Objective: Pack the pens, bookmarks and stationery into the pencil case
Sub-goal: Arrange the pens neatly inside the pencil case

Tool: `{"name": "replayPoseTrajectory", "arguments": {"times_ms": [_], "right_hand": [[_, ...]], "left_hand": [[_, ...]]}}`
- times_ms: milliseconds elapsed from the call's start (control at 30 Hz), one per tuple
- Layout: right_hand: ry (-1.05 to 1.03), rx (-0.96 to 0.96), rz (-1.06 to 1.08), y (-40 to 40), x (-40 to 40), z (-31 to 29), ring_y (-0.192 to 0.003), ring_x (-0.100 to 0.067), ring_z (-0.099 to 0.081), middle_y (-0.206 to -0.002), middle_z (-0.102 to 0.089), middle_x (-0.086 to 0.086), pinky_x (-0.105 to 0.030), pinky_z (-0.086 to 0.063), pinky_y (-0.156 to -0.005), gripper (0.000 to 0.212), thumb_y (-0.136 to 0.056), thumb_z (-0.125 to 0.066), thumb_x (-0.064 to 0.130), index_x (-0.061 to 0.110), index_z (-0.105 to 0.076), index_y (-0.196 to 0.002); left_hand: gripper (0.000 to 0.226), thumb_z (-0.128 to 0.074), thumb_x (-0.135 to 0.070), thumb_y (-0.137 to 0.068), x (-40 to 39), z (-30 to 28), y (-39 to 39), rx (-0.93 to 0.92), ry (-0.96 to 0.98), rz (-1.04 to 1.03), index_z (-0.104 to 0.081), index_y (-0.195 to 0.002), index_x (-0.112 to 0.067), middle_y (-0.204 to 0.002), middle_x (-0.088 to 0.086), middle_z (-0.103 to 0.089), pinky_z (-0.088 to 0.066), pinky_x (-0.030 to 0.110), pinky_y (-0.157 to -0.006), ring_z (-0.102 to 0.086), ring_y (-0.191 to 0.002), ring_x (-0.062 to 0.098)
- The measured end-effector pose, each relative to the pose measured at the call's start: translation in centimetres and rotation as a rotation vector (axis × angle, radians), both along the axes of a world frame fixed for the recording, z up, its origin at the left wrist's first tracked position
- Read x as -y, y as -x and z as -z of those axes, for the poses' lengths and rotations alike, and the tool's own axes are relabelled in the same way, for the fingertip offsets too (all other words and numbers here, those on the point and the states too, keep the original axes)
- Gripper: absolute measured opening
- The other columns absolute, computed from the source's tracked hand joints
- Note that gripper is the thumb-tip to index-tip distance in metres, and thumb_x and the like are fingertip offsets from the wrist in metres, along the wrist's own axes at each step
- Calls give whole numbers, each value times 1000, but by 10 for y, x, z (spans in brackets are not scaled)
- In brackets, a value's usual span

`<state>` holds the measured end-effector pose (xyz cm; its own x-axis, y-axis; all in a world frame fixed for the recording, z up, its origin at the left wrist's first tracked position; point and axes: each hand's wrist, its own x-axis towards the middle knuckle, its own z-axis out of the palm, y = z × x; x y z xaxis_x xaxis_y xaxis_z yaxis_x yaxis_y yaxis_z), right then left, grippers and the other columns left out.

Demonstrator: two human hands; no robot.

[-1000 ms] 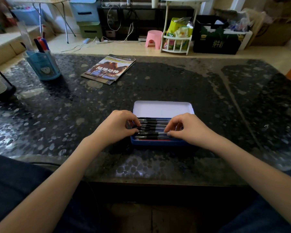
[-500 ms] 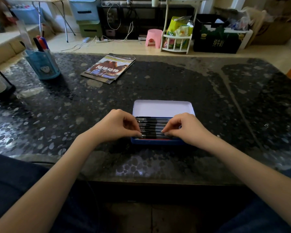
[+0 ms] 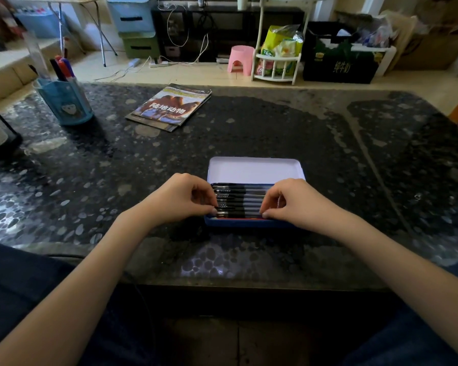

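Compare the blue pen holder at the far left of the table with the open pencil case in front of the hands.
The pen holder stands tall and upright at the table's far left; the pencil case lies flat and shallow near the front edge.
The pen holder's markers stand on end; the pencil case's black pens lie sideways in a row.
No hand touches the pen holder; the left hand and right hand pinch a pen in the pencil case.
Both are blue.

Table [image 3: 328,159]: case [image 3: 254,169], magazines [image 3: 169,108], holder [image 3: 66,101].

The pencil case [image 3: 254,170] sits open on the tabletop [image 3: 328,159] near its front edge, pens [image 3: 239,200] lying side by side inside. Farther back to the left lie magazines [image 3: 169,108]; a pen holder [image 3: 66,104] stands farther left.
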<state>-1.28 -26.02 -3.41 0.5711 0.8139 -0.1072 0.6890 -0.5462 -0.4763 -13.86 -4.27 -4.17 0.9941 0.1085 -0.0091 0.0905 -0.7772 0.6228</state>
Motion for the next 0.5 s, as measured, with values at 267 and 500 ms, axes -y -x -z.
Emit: {"name": "replayPoseTrajectory", "arguments": {"times_ms": [267, 500], "right_hand": [[168, 199, 10, 3, -1, 2, -77, -6, -60, -84, -63, 11, -33, -57, -72, 2, -82, -69, 28, 27, -67, -83], [139, 197, 22, 3, 2, 1, -77, -7, -60, -82, -62, 11, -36, -58, -69, 5, -80, -69, 27, 27, -64, -80]], "left_hand": [[17, -80, -19, -71, 0, -2, 0, -38, -52, 31, -67, -80, -26, -75, -8, -68, -43, 10, -61, -58, -66, -2], [18, -81, -18, -69, 0, 1, 0, -25, -66, 25, -67, -80, -22, -75, -5, -68, -47, 14, -61, -60, -66, 5]]}}
